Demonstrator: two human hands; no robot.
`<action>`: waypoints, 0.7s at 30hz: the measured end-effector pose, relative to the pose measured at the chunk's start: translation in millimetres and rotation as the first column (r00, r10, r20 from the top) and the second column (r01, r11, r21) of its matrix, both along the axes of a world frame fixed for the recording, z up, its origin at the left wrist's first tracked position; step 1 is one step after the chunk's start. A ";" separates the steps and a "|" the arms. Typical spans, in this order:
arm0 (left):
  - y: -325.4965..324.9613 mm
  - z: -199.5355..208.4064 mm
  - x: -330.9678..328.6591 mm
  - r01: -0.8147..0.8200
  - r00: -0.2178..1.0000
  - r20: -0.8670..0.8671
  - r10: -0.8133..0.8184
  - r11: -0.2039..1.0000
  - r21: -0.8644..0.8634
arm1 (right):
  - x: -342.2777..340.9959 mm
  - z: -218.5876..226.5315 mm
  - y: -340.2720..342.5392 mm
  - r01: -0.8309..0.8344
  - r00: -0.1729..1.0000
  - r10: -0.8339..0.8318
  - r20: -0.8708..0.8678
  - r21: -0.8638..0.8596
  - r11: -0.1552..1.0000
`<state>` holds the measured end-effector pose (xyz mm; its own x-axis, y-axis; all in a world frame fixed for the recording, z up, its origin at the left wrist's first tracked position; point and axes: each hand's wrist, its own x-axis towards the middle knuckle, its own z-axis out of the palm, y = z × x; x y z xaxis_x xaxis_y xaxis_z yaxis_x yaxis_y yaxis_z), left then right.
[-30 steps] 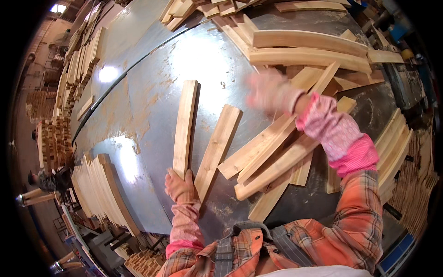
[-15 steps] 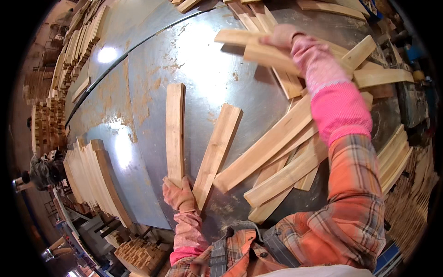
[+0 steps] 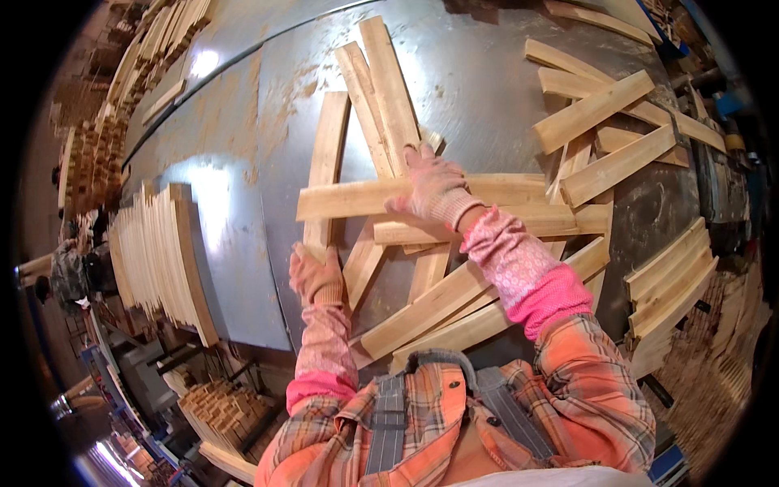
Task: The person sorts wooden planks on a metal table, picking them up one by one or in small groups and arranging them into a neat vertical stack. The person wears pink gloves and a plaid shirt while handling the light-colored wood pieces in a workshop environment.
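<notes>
My left hand, in a pale work glove, is closed around the near end of a curved wooden slat that points away from me on the metal table. My gloved right hand rests with spread fingers on a heap of loose slats. Under its thumb lies a crosswise slat. Beyond its fingertips a long slat points to the far side, with a second slat close along its left. Nearer to me, another crosswise slat passes below the right wrist.
More slats lie crossed at the table's right. Along the left stands a neat row of slats. A stack of slats sits at the right edge. Bare metal tabletop shows at the far middle, and a dark seam crosses the far left.
My right hand has come from the far right toward the middle, and several slats now lie crosswise before me. My left hand stays at its slat's near end.
</notes>
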<state>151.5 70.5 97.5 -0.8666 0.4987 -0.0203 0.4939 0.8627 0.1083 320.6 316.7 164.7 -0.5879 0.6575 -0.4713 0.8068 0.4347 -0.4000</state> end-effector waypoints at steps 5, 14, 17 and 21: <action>-16.5 -9.0 -28.3 0.018 0.995 0.102 -0.014 0.999 -0.041 | 2.5 -16.9 -30.1 0.127 0.985 -0.146 -0.092 -0.183 0.975; -88.2 31.9 -78.8 -0.668 0.029 0.933 -0.359 0.687 0.286 | -60.1 -29.8 -4.9 0.308 0.944 -0.317 -0.096 -0.097 0.947; -127.0 34.1 -104.8 -0.750 -0.109 0.876 -0.470 0.617 0.238 | -63.9 -6.3 1.4 0.263 0.691 -0.573 -0.440 -0.586 0.767; -147.4 41.4 -126.3 -0.615 0.018 0.853 -0.521 0.667 0.421 | -73.7 -3.1 -35.6 0.010 0.659 -0.430 -0.617 -0.564 0.826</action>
